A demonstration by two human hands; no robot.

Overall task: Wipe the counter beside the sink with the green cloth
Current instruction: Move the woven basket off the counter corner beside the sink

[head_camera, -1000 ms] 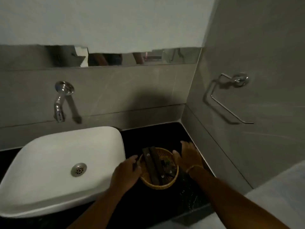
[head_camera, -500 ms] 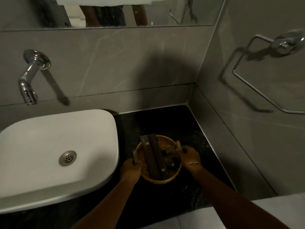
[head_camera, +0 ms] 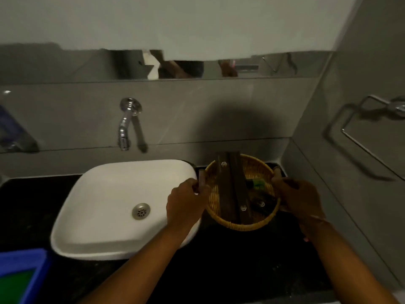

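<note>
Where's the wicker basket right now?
In the head view the wicker basket is right of the white sink, over the black counter, gripped by the left hand and right hand.

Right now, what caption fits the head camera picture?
Both hands, left and right, hold a wicker basket beside the white sink.

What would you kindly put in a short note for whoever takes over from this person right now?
Left hand grips the left handle of the wicker basket; right hand grips the right one.
Basket is held beside the white sink, above the black counter.
Something green lies in the blue tub at bottom left, possibly the cloth.
Done: basket in hand.
Left: set it aside, fetch the cloth, wipe.
</note>
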